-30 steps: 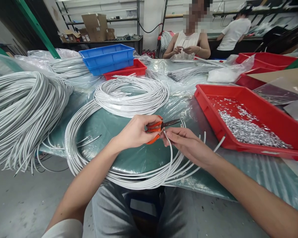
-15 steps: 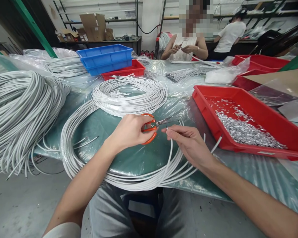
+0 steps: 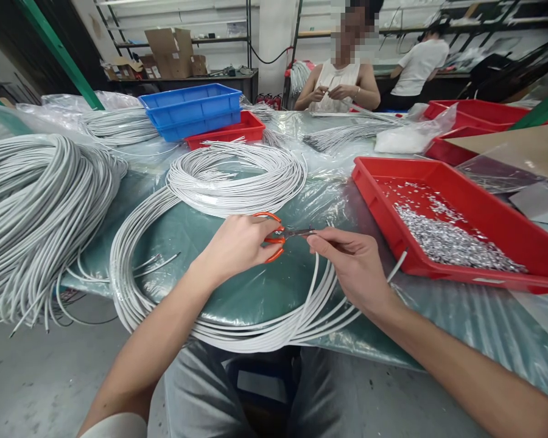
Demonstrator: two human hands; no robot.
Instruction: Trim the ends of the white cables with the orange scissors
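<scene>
My left hand (image 3: 237, 246) grips a pair of scissors (image 3: 274, 240) by their orange handles. Their blades point right and look closed, with the tips at the fingertips of my right hand (image 3: 351, 258). That hand pinches the end of a white cable (image 3: 314, 277), which hangs below the fingers and joins the large coil of white cable (image 3: 256, 340) at the table's front edge. The fingers and blades hide the cable's very end. Behind my left hand lies a second white coil (image 3: 237, 204).
A red tray (image 3: 438, 277) of small silvery pieces stands to the right. A thick cable bundle (image 3: 41, 213) fills the left side. Blue bins (image 3: 192, 115) and a red bin (image 3: 251, 125) are farther back. A co-worker (image 3: 342, 88) sits across the table; another person (image 3: 420, 64) is behind.
The scissors' blades were apart and have now come together at the cable end. My left hand has closed its grip on the handles; the right hand has barely moved.
</scene>
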